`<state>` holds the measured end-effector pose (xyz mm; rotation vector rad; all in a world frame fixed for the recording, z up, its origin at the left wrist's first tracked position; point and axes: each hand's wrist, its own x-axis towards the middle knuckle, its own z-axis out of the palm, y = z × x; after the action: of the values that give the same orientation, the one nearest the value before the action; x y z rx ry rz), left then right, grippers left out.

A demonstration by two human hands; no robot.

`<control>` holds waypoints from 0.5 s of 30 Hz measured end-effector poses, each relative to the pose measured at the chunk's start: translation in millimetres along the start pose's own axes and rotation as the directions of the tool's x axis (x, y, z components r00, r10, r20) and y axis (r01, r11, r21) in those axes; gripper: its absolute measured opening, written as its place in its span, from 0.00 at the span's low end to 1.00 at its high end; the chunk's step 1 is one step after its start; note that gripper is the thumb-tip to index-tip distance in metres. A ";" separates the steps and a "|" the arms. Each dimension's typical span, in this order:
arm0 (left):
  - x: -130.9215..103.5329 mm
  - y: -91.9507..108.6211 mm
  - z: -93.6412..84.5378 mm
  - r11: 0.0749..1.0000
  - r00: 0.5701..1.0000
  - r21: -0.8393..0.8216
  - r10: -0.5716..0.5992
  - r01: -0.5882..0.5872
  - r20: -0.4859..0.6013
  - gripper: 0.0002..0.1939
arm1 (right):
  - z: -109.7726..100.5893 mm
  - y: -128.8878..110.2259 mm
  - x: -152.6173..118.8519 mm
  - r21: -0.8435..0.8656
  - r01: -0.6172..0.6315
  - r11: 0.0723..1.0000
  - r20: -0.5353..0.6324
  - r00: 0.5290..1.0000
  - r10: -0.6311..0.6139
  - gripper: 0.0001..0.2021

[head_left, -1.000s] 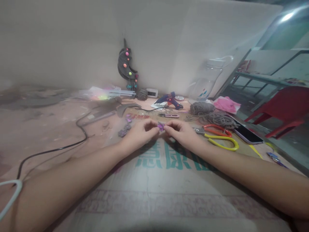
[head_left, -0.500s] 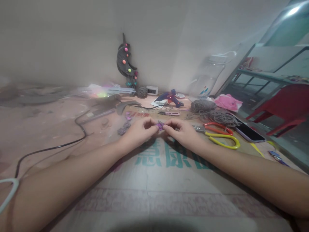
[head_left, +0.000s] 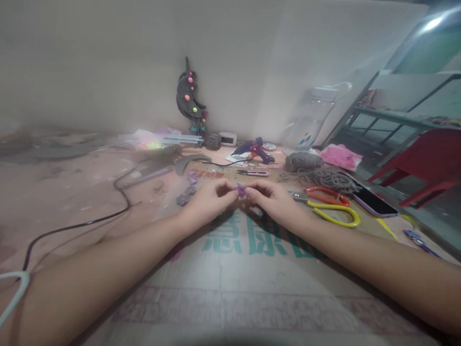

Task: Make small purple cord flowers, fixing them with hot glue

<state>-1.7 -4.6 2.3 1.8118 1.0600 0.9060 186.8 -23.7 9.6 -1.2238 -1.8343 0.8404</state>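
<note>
Between my two hands is a small purple piece (head_left: 241, 191), pinched from both sides by thumbs and fingertips. My left hand (head_left: 212, 198) grips its left edge, and my right hand (head_left: 268, 198) its right edge. Both hands are over a cardboard sheet (head_left: 216, 288) with green printed characters. Small purple and grey pieces (head_left: 186, 194) lie just left of my left hand. Beyond the hands are small pink-handled snips (head_left: 252, 173). Pliers with red and yellow handles (head_left: 334, 214) rest to the right of my right hand.
Farther back stand a blue glue gun (head_left: 254, 150), grey yarn (head_left: 304, 162) and a clear bottle (head_left: 313, 117). A phone (head_left: 374, 199) lies at the right. A black cable (head_left: 72, 226) crosses the left side. A grey crescent ornament (head_left: 187, 96) is against the wall.
The whole view has shifted, so that the scene sits slightly lower. Both hands still hold the purple piece, which looks slightly turned between the fingertips.
</note>
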 end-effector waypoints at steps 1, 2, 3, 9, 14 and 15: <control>-0.3 1.0 -0.1 1.000 1.000 0.007 0.004 -0.004 0.003 0.09 | 0.0 -0.2 0.3 0.002 -0.012 1.000 -0.006 1.000 0.012 0.12; -0.5 2.1 -0.1 1.000 1.000 0.011 0.005 -0.005 0.006 0.09 | -0.1 -0.4 0.6 0.002 -0.023 1.000 -0.014 1.000 0.023 0.12; -0.7 3.0 -0.2 1.000 1.000 0.009 0.004 -0.004 0.012 0.09 | -0.1 -0.3 1.0 0.003 -0.031 1.000 -0.023 0.999 0.031 0.11; -1.2 3.6 0.1 0.999 0.999 -0.045 -0.015 0.016 0.033 0.11 | 0.4 1.6 1.6 0.022 -0.034 0.999 -0.024 0.999 0.035 0.11; -0.4 -0.5 0.7 0.999 1.000 0.034 0.016 -0.016 0.014 0.11 | 1.1 0.0 1.1 -0.001 -0.030 1.000 -0.008 1.000 0.030 0.11; -0.3 -0.9 0.7 0.999 1.000 0.040 0.015 -0.015 0.009 0.10 | 1.2 -0.2 1.2 0.001 -0.028 1.000 -0.004 1.000 0.028 0.12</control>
<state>-1.5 -4.8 1.2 1.8571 1.0679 0.8909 185.3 -22.8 9.5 -1.2531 -1.8170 0.8530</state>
